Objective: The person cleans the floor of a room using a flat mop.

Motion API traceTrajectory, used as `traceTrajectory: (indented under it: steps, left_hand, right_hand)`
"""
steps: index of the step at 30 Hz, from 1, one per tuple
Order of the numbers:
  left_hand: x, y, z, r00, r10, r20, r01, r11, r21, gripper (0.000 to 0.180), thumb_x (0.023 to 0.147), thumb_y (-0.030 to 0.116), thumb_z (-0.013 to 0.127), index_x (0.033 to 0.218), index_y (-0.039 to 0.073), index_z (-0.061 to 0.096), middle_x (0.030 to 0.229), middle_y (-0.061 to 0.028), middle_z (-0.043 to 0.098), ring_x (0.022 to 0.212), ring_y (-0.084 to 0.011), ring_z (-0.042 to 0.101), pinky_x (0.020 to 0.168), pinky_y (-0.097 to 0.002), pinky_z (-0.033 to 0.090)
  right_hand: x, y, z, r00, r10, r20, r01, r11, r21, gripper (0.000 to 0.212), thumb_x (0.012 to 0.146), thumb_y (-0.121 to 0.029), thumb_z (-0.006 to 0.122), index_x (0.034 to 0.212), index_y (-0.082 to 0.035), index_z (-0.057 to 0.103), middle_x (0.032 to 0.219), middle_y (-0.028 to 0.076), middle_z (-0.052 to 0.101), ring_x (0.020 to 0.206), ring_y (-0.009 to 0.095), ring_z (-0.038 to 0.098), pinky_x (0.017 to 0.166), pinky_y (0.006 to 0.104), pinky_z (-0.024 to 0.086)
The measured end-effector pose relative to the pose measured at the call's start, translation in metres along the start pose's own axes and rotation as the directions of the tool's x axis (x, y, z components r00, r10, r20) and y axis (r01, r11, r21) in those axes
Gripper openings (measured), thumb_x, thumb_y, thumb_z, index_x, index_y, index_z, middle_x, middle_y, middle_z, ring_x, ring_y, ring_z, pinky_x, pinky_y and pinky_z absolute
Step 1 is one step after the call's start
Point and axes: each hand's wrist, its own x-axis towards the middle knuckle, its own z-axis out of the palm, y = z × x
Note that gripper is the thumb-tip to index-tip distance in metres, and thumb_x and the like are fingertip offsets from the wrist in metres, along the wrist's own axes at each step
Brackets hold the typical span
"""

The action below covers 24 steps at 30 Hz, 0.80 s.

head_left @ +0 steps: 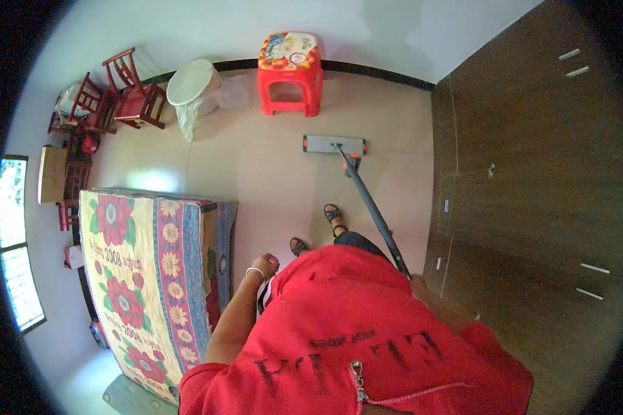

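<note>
A flat mop (333, 144) lies with its grey, orange-ended head on the floor ahead of my feet. Its dark pole (377, 211) slopes back to my right side, where my right hand (419, 286) is closed round the upper end; the red shirt partly covers that hand. By my left hip hangs my left hand (264, 265), wearing a pale bracelet at the wrist. Its fingers are curled in, and nothing shows in them. The mattress (152, 277) with a flowered cover is the nearest large thing to it.
Brown cabinets (533, 166) with metal handles line the right side. Against the far wall are a red plastic stool (291, 76) and a white bin (192, 83) with a plastic bag. Dark red wooden chairs (135, 97) stand at the far left, near a cardboard box (52, 174).
</note>
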Motion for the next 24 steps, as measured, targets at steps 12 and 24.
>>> traceTrajectory:
  steps: [12, 24]
  left_hand:
    - [-0.082, -0.143, 0.057, 0.92, -0.359, -0.157, 0.083, 0.57, -0.817, 0.016, 0.075, 0.01, 0.048, 0.085, -0.002, 0.052, 0.064, -0.0113, 0.058, 0.05, -0.0161, 0.056, 0.042, -0.0252, 0.044]
    - [-0.068, -0.137, 0.088, 0.974, -0.004, -0.228, -0.076, 0.935, -0.345, 0.024, 0.074, 0.02, 0.047, 0.079, 0.0, 0.059, 0.068, -0.0131, 0.06, 0.063, -0.0225, 0.058, 0.059, -0.0318, 0.046]
  right_hand:
    - [0.107, -0.26, -0.046, 0.934, 0.199, 0.298, -0.257, 0.951, 0.172, 0.036, 0.08, -0.035, 0.049, 0.062, -0.003, 0.048, 0.049, 0.006, 0.049, 0.036, 0.016, 0.045, 0.033, 0.0303, 0.038]
    - [0.097, -0.348, -0.085, 0.86, -0.021, 0.509, -0.15, 0.945, 0.292, 0.027, 0.08, -0.027, 0.047, 0.064, -0.005, 0.047, 0.049, 0.004, 0.046, 0.038, 0.016, 0.044, 0.037, 0.0316, 0.04]
